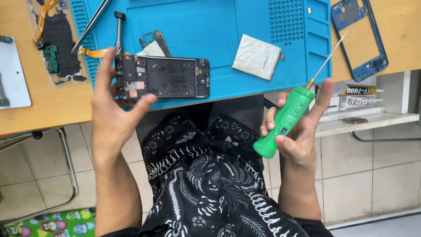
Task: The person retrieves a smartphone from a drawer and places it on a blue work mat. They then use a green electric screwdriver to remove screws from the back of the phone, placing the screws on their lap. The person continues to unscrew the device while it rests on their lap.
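Note:
An opened black phone (169, 78) lies on the blue work mat (210, 26) at the desk's near edge, its insides showing. My left hand (113, 109) is at its left end, fingers spread, thumb touching the lower left corner. Over my lap, off the desk, my right hand (298, 127) grips a green electric screwdriver (287, 120) with its thin bit pointing up and to the right.
A silvery battery (256, 56) lies on the mat to the right of the phone. A blue phone frame (362, 39) sits on the wooden desk (44, 109) at far right, glue tubes (359, 96) on a shelf below. Small parts and a clear cover (55, 44) lie left.

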